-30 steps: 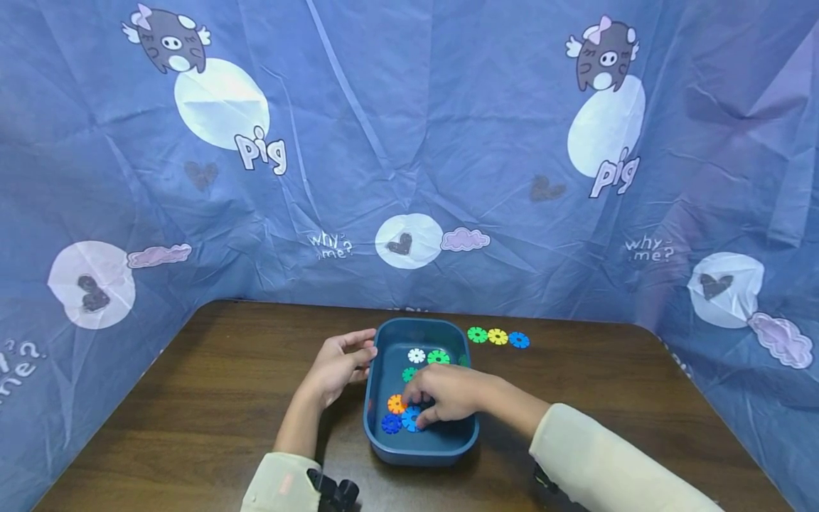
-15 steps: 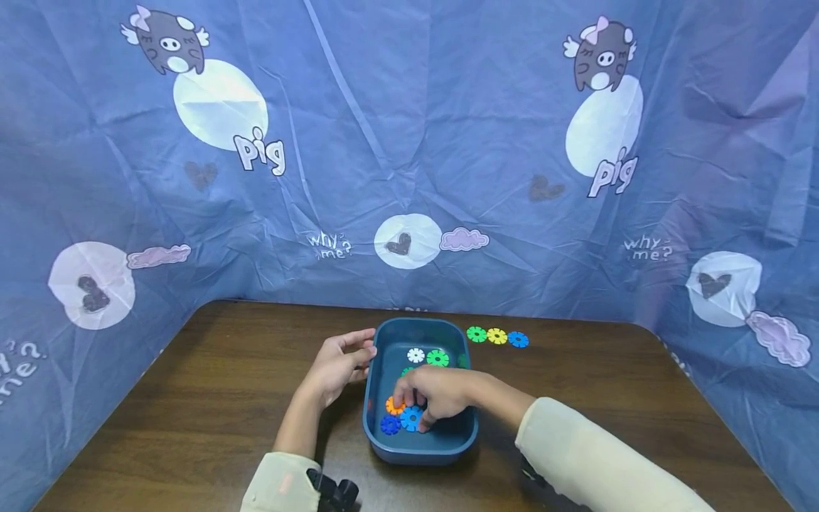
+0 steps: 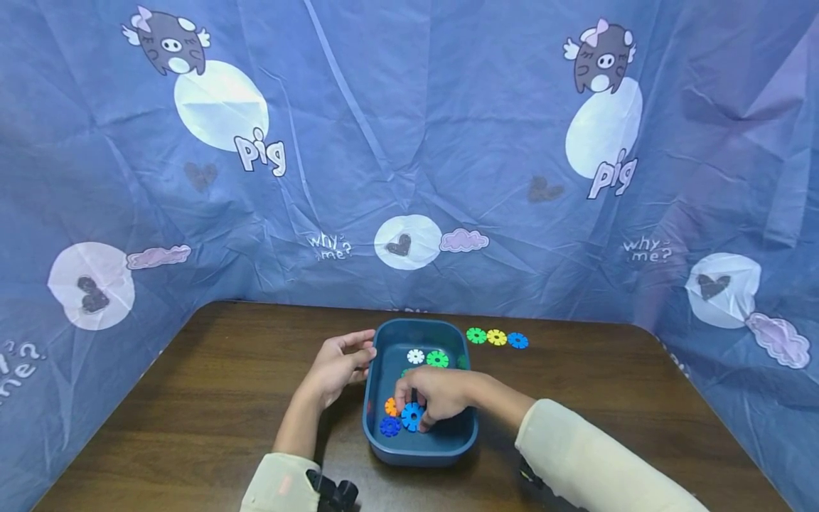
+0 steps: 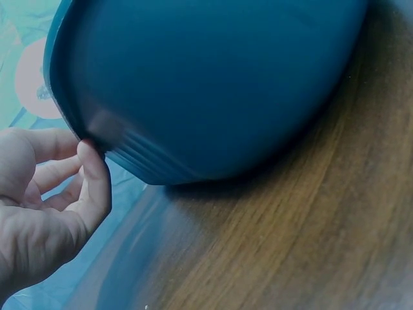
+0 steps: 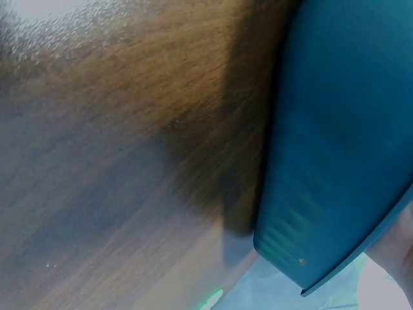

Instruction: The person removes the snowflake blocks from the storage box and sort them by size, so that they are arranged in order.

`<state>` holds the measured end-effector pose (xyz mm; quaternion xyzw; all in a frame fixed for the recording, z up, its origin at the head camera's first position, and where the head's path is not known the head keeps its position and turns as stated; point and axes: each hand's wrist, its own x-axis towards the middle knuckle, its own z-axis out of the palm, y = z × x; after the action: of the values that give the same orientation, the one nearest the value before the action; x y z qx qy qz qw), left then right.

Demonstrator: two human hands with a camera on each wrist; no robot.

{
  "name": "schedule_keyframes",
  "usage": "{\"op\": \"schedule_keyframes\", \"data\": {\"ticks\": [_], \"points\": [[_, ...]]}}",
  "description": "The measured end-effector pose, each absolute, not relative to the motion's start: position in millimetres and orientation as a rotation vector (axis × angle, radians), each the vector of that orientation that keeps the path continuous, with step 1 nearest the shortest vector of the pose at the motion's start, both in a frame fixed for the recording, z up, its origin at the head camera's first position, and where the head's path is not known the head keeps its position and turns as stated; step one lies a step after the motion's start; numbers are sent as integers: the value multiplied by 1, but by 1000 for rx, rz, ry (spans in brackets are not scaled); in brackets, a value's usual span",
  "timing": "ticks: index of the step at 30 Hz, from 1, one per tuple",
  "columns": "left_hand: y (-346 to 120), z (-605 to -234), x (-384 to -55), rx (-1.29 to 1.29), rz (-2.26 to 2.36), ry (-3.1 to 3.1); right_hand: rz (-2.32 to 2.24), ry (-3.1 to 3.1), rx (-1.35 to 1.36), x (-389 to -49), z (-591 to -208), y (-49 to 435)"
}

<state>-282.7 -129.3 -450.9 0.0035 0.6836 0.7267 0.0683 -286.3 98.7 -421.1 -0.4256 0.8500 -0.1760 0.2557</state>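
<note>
A deep blue-grey plastic bin [image 3: 420, 453] stands on the table. My left hand [image 3: 339, 366] holds it at its left rim; in the left wrist view the thumb and index finger [image 4: 95, 169] meet at the rim edge. Inside the bin, my right hand [image 3: 441, 391] pinches a light blue notched building disc [image 3: 412, 417] between thumb and fingers, the disc looking tilted. Close by lie a dark blue disc [image 3: 389, 427] and an orange disc [image 3: 391, 407], partly covered by the fingers. Farther back are a white disc [image 3: 415, 356] and a green disc [image 3: 438, 358].
Beyond the bin's right far corner, a green disc [image 3: 476, 336], a yellow disc [image 3: 496, 337] and a blue disc [image 3: 517, 340] form a row on the wooden table [image 3: 576, 377]. A blue printed cloth [image 3: 409, 171] hangs behind the table.
The right hand has shifted slightly left over the orange disc, and its fingers have closed on the light blue disc, which now tilts up. The left hand stays at the rim.
</note>
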Motion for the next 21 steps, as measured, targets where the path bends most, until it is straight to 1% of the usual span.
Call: {"op": "schedule_keyframes", "data": {"ticks": [12, 21], "points": [[-129, -451, -283, -4, 2182, 2071, -650, 2241, -1108, -287, -410, 104], [-129, -450, -282, -7, 2170, 2079, -723, 2275, -1180, -295, -395, 113]]}}
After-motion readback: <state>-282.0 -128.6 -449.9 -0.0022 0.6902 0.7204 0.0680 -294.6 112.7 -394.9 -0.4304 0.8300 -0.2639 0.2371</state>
